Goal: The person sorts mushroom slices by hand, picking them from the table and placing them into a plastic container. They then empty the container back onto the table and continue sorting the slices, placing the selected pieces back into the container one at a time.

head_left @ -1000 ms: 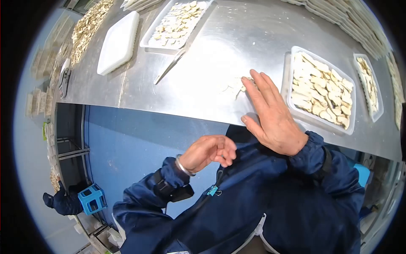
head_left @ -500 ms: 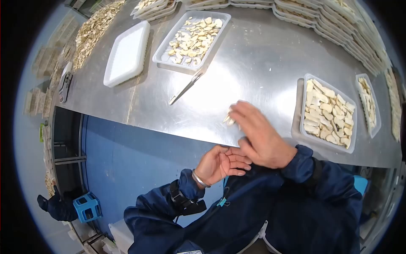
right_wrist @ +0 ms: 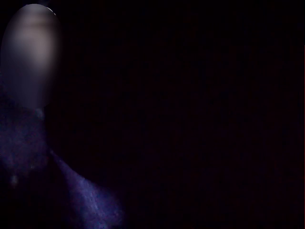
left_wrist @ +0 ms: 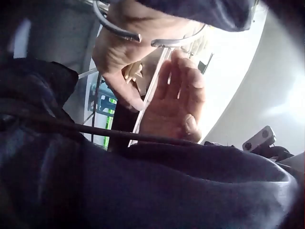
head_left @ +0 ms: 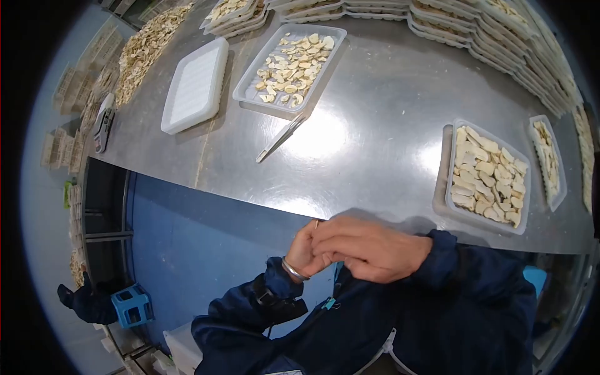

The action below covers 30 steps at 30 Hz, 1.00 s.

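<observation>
- We see two bare hands meeting at the near edge of a steel table (head_left: 375, 156), the right hand (head_left: 375, 250) laid over the left hand (head_left: 301, 253).
- The left wrist view shows a few pale slices (left_wrist: 135, 71) beside the left thumb, seemingly in that hand; its fingers are hidden, so we cannot tell how tightly they curl.
- In that view the right hand's fingers are extended and relaxed, with nothing gripped. The right wrist view is too dark to help.
- We judge the step to be gathering loose slices into the left palm. To do it well, we should keep that palm cupped close under the table edge, leaving no gap.
- We would keep the right fingers together as a lid, pressing lightly, since thin, dry-looking slices could snap or slip to the floor.
- Well apart, a filled tray (head_left: 527, 190) of slices sits to the right; a sparser tray (head_left: 250, 84) stands farther left, tweezers (head_left: 281, 139) near it. We should keep both sleeves off them.
</observation>
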Tool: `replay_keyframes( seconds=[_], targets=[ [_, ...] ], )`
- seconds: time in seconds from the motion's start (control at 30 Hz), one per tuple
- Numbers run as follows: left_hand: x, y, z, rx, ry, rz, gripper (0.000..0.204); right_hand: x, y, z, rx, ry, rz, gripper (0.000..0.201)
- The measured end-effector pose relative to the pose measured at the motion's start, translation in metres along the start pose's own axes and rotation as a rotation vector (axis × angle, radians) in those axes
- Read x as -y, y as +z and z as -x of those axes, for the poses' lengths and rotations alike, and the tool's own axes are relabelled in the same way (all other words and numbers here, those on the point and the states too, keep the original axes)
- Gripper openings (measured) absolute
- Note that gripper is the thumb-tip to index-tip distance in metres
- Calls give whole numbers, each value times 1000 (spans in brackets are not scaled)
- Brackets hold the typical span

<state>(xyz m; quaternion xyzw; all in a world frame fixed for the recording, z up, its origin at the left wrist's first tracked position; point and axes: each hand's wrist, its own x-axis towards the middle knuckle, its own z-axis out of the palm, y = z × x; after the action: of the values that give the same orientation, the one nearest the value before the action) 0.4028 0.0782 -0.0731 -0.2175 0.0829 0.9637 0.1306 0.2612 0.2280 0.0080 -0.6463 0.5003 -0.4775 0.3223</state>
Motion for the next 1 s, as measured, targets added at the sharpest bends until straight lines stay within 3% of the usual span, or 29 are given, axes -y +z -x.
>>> replay_keyframes(
  seconds=[0.1, 0.2, 0.23, 0.3, 0.4, 0.53, 0.67, 0.77, 0.87, 0.97, 1.0],
  targets=[
    [9, 0, -10, -46, 29, -152, 52, 7, -17, 8, -139, -63, 7, 44],
    [9, -16, -9, 117, -24, -99, 53, 23, -40, 31, -162, -19, 116, 43],
    [7, -1, -6, 169, -45, -17, 52, 28, -48, 40, -162, 7, 117, 45],
    [-8, 28, 10, 136, 18, -219, 48, 39, -61, 63, -214, 58, 151, 45],
    [-46, 76, 26, 151, 235, -406, 43, 56, -78, 97, -304, 128, 240, 45],
    [-125, 126, 35, 99, 520, -348, 33, 79, -96, 137, -471, 223, 360, 45],
    [-203, 174, 6, 287, 617, -484, 32, 92, -108, 186, -672, 335, 537, 44],
    [-258, 181, -40, 260, 785, -1109, 31, 97, -108, 233, -835, 442, 671, 42],
    [-275, 168, -86, -367, 1113, -2083, 35, 94, -102, 291, -1000, 560, 836, 40],
    [-279, 173, -121, -405, 1104, -2063, 29, 76, -87, 349, -1147, 690, 1049, 36],
    [-281, 172, -136, -366, 1118, -2186, 28, 70, -82, 363, -1188, 737, 1102, 35]
  ],
)
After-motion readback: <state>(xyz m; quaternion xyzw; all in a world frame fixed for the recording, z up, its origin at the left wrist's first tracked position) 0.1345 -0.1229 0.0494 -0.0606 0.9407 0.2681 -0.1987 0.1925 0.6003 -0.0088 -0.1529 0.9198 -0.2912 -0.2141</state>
